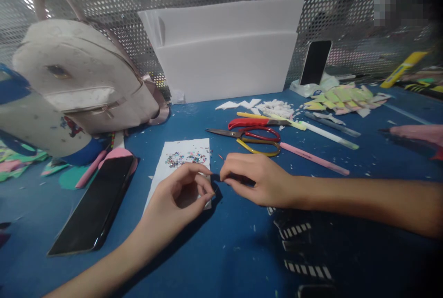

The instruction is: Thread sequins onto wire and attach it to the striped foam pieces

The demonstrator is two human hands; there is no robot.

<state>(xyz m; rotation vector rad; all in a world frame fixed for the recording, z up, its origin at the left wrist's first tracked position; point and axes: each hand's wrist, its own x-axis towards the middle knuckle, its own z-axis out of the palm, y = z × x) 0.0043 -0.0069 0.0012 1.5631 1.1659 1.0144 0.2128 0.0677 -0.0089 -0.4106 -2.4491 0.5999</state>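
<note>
1. Dark strip: it is held just above the table, in the middle of the view. Its long axis runs left to right, and only its left end is seen. What it is made of cannot be told.
2. The right hand is closed narrowly over most of the strip, so it has the fuller hold. The left hand is pinched tight at the exposed end, thumb against forefinger.
3. Striped pieces are seen just beside the right wrist, on the near side.
4. A white sheet sprinkled with glitter flecks is partly covered by the left hand. A dark phone lies to its left.
5. Scissors and a pink pen are found just beyond the right hand.
6. White foam boards and a backpack are propped at the back.
</note>
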